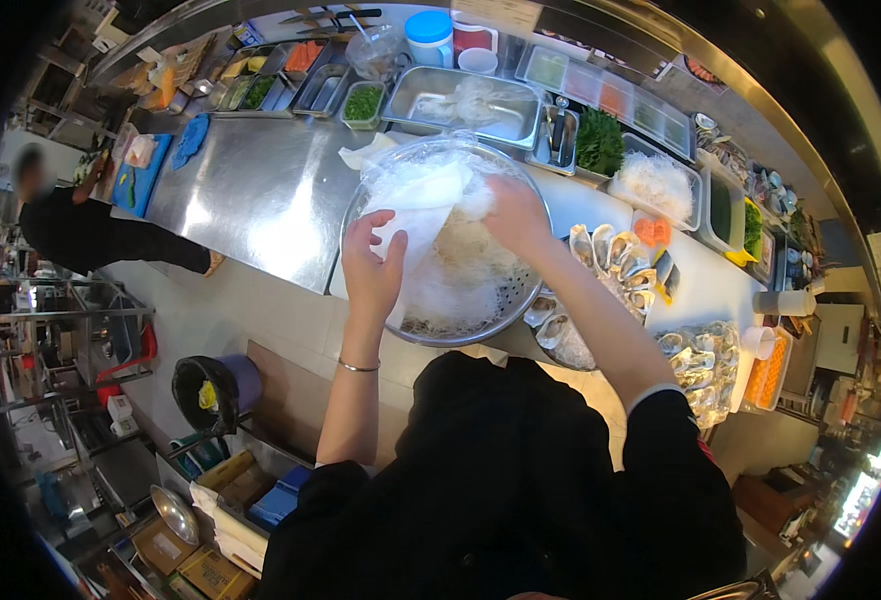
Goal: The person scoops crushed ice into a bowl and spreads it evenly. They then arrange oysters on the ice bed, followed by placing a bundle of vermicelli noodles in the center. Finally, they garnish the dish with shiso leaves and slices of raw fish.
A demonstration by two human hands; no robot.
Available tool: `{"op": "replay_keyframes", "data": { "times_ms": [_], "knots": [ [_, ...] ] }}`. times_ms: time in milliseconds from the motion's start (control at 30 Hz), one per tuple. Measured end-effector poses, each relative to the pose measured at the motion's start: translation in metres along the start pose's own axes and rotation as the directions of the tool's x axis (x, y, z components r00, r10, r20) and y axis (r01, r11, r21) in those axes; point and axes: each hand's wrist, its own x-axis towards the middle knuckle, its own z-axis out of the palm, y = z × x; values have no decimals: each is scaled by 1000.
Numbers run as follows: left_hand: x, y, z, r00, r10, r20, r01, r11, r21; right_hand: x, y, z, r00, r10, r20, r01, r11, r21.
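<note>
A large perforated metal colander (pixel 511 289) stands before me, holding a mass of fine white shreds (pixel 470 281) that look like shredded radish or thin noodles. A white sheet of paper or cloth (pixel 429 199) lies over its left part, with clear plastic film (pixel 448 150) bunched at the far side. My left hand (pixel 373 262) is at the sheet's near left edge, thumb and fingers apart. My right hand (pixel 517 217) reaches over the right side against a white clump; its fingertips are hidden, so its grip is unclear.
Right of the colander are oysters on ice (pixel 613 289), orange fish pieces (pixel 652 231) and a tray of shellfish (pixel 699 367). Behind stand a steel pan (pixel 403 112), green leaves (pixel 599 142) and a tub of white shreds (pixel 654 187). A person (pixel 72 217) stands far left; a lined bin (pixel 241 382) is below.
</note>
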Motion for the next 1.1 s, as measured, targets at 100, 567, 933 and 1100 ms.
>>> {"op": "replay_keyframes", "data": {
  "times_ms": [100, 567, 933, 1100],
  "knots": [
    [-4, -14, -11, 989, -148, -8, 146, 982, -119, -28, -19, -35, 998, 35, 48, -36, 999, 6],
    [5, -57, -16, 978, -185, 93, 207, 899, -387, -20, -22, -11, 969, 176, -171, -122, 949, 290],
    [-2, -42, -28, 957, -290, -18, 271, 912, -309, -38, -25, -195, 954, 299, 33, -167, 433, 886],
    [-10, -32, -18, 972, -213, -98, 215, 976, 14, -37, 109, -289, 963, 247, -106, -102, 701, 706]
  ]
}}
